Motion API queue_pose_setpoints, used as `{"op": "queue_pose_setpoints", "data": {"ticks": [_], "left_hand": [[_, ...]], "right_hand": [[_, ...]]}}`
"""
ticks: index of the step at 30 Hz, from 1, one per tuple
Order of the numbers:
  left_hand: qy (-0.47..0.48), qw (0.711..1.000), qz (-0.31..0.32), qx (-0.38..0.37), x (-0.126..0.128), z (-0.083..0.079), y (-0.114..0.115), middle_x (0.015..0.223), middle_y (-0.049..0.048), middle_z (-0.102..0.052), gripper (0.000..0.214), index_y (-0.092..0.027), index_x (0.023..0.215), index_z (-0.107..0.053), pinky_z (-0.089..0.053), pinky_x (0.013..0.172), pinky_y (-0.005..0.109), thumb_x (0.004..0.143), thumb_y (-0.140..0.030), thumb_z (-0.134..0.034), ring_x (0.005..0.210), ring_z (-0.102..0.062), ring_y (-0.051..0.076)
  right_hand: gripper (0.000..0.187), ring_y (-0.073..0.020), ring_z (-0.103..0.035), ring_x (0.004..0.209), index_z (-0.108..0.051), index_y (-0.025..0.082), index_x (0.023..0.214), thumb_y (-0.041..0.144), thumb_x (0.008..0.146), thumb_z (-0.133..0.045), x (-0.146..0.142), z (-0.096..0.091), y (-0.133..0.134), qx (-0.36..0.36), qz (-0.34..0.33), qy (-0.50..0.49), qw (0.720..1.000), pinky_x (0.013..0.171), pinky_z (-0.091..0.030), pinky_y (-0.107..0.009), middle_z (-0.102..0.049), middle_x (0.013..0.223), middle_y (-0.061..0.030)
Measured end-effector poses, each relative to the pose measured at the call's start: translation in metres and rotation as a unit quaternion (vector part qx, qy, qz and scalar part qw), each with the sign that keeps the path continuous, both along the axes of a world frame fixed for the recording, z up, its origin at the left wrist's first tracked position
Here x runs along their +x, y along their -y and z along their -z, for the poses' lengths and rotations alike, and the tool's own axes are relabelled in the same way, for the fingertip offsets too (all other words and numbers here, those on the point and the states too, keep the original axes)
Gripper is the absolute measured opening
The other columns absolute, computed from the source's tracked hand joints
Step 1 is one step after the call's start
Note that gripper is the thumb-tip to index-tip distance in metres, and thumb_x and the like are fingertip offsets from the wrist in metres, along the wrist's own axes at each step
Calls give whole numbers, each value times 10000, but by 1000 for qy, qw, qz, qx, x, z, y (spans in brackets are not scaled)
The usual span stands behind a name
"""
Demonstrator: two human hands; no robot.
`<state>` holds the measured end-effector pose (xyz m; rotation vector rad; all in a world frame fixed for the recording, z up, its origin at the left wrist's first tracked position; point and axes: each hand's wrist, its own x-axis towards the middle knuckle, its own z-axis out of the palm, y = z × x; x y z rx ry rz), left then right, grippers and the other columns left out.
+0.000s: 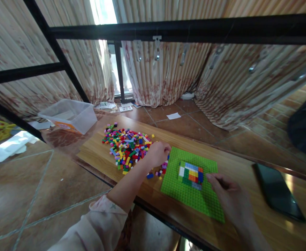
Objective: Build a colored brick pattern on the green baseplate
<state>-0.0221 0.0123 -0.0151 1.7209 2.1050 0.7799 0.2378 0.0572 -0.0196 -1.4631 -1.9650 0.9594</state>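
Note:
A green baseplate (175, 193) lies on the wooden table, with a flat patch of colored toy bricks (192, 176) in white, blue, yellow, orange, red and green on its middle. My left hand (158, 154) is over the right edge of a loose brick pile (128, 146), near the plate's left corner. Its fingers are curled together, and whatever they may hold is hidden. My right hand (228, 195) hovers at the right side of the plate, close to the built bricks. Thumb and fingers are pinched together; I cannot make out anything between them.
A black phone (278, 191) lies on the table at the right. A clear plastic bin (73, 115) stands beyond the pile at the left. A black metal bar (168, 33) crosses above, before striped curtains (153, 76). Paper (174, 115) lies on the tiled floor.

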Motion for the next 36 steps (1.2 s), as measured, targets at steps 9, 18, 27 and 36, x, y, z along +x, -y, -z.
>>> {"op": "queue_pose_setpoints", "data": {"ticks": [9,18,27,36], "left_hand": [[372,925,69,34,25,2,-2,812,26,-699,169,-120,916,-687,-497,686,207,754,-97,-645,728,-624,103],[516,847,122,39,65,-5,1,850,35,-702,199,-120,936,-665,-516,771,243,739,-107,-686,773,-647,112],[481,869,100,62,84,0,-1,829,30,-700,211,-131,958,-667,-532,748,243,748,-116,-686,755,-653,114],[329,940,22,90,61,8,-8,826,36,-722,168,-150,926,-696,-530,707,253,808,-172,-579,755,-652,134]], "right_hand": [[354,-213,-651,811,-727,197,899,519,794,-622,-11,-1,8,4,-9,-92,996,743,-490,-316,-728,862,-57],[290,-203,-669,842,-738,212,952,443,796,-661,-33,-1,18,11,-21,-206,978,759,-522,-325,-743,947,-61],[223,-166,-625,671,-741,199,784,414,734,-704,-31,-12,16,-12,11,-258,966,633,-497,-294,-702,695,-24],[240,-185,-639,715,-744,194,796,416,744,-670,6,0,-6,-54,-62,-82,993,674,-484,-304,-730,774,-39]]}}
